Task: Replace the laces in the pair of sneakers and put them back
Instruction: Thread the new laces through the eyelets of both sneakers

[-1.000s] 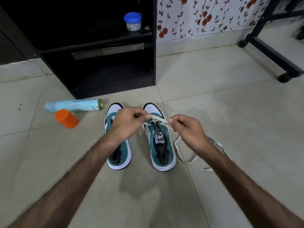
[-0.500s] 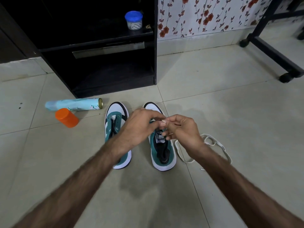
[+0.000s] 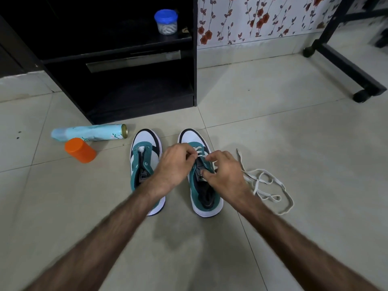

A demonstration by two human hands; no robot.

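Two teal and white sneakers stand side by side on the tiled floor, toes away from me. The left sneaker (image 3: 144, 156) has no lace in its eyelets. The right sneaker (image 3: 194, 137) carries a white lace (image 3: 198, 153) across its front eyelets. My left hand (image 3: 175, 164) pinches that lace above the tongue. My right hand (image 3: 224, 175) hovers over the sneaker's right side with its fingers bent at the lace; whether it grips is hidden. The lace's loose length (image 3: 266, 185) lies coiled on the floor to the right.
A black cabinet (image 3: 195, 59) stands just beyond the shoes, with a blue-lidded jar (image 3: 166, 22) on its shelf. A light blue spray can (image 3: 90, 133) and an orange container (image 3: 80, 150) lie left of the shoes. A black wheeled frame (image 3: 346, 66) is at the far right.
Both hands have dropped from holding the lace stretched above the shoe to close over its eyelets. The loose lace on the floor has shifted and spread out more to the right.
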